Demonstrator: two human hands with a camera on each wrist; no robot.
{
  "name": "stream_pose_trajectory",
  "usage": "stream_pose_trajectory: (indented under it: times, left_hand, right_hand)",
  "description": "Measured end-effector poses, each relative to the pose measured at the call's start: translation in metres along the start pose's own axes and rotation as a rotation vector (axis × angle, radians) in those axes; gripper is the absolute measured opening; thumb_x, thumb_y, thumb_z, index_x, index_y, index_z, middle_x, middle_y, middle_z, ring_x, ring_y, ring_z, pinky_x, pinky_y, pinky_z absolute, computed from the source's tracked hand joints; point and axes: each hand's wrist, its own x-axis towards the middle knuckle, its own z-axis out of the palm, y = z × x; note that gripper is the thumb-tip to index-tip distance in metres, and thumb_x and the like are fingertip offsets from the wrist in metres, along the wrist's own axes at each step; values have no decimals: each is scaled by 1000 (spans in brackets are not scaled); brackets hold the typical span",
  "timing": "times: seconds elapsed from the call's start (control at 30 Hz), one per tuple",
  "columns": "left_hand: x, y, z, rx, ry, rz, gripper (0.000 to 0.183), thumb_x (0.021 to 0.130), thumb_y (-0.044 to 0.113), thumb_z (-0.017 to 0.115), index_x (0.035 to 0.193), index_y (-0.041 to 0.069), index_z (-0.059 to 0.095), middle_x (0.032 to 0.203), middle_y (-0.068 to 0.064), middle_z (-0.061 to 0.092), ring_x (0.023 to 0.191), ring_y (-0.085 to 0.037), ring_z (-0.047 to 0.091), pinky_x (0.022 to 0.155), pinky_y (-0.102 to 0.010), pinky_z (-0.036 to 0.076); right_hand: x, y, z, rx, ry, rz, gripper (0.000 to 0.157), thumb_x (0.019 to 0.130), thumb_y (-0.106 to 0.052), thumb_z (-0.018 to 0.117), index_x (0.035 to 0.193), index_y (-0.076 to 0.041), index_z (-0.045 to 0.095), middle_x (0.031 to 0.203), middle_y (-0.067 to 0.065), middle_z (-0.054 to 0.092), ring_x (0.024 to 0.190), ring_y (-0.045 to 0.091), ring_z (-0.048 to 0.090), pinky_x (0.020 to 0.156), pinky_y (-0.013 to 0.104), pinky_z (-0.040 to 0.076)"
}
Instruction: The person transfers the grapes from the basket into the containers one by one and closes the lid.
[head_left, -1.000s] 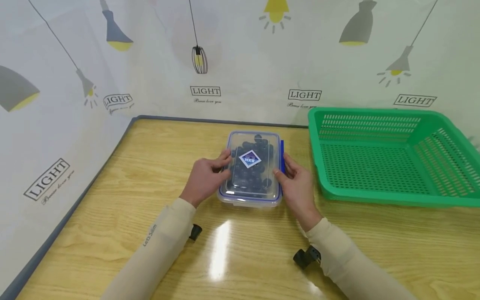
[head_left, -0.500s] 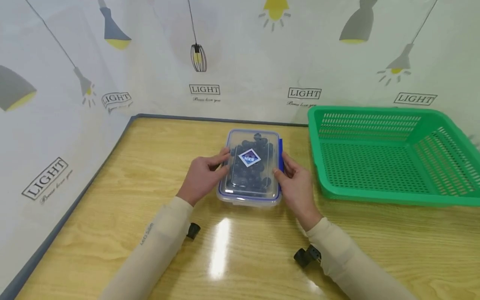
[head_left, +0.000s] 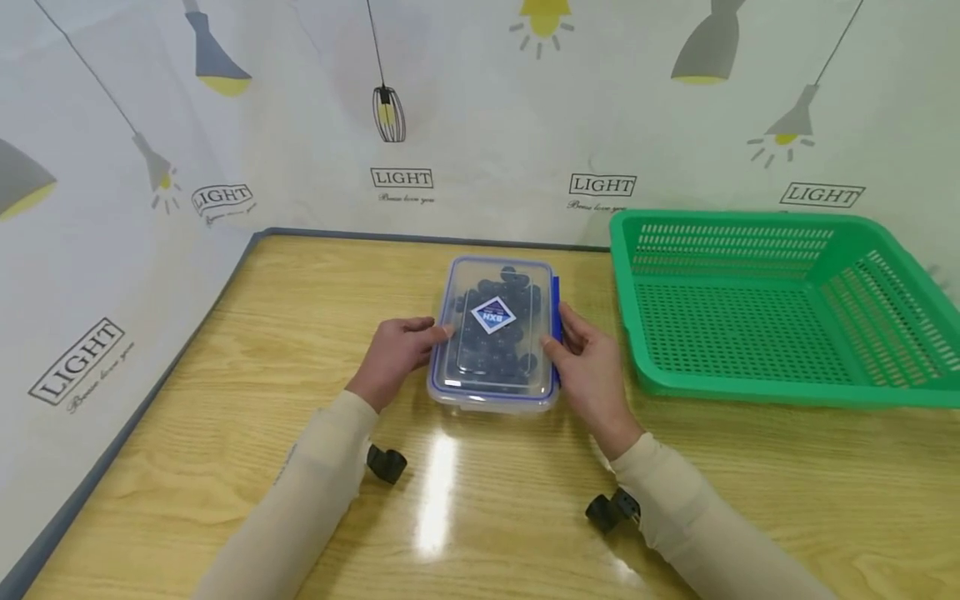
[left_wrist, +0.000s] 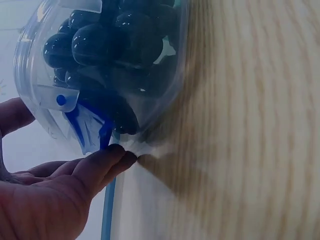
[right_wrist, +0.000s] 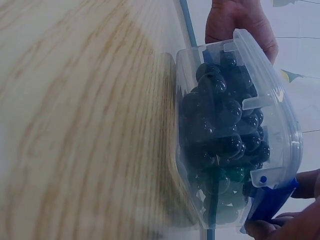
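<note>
A clear plastic food storage box (head_left: 491, 397) with a blue-rimmed lid stands on the table, full of glossy dark round fruit (right_wrist: 215, 120). The lid is on and bears a diamond-shaped label (head_left: 493, 315). My left hand (head_left: 390, 358) is at the box's left side, thumb on the lid edge. In the left wrist view its fingers reach under a blue clasp (left_wrist: 92, 130) that sticks outward. My right hand (head_left: 592, 371) grips the right side, thumb on the lid edge and fingers at the blue clasp (right_wrist: 272, 202) there, which also slants outward.
To the right of the box is a large green plastic basket (head_left: 641, 333) with slotted walls. The wooden table (head_left: 322, 292) ends at a wall (head_left: 480, 125) printed with lamps, behind and on the left. Black wrist mounts show under both forearms.
My left hand has turned, and its fingers have slid from over the lid's left edge down to the side. The right hand keeps its place. The whole view has shifted slightly.
</note>
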Motion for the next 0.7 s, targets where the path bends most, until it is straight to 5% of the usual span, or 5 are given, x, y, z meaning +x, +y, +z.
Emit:
stream_pose_trajectory:
  times: [0.53, 0.7]
  left_hand:
    - [-3, 6, -2, 3, 24, -77, 72, 91, 23, 73, 145, -9, 38, 139, -22, 50, 112, -32, 61, 95, -36, 51]
    - [-2, 8, 2, 71, 74, -67, 67, 90, 23, 73, 145, -3, 44, 137, -17, 54, 112, -29, 60, 94, -39, 52]
  right_hand:
    - [-2, 0, -1, 14, -3, -2, 55, 95, -1, 63, 145, 4, 40, 146, 18, 43, 131, 23, 45, 101, 28, 43]
    - [-2, 0, -1, 9, -3, -4, 55, 96, -3, 63, 145, 3, 41, 147, 17, 43, 132, 22, 45, 101, 28, 43]
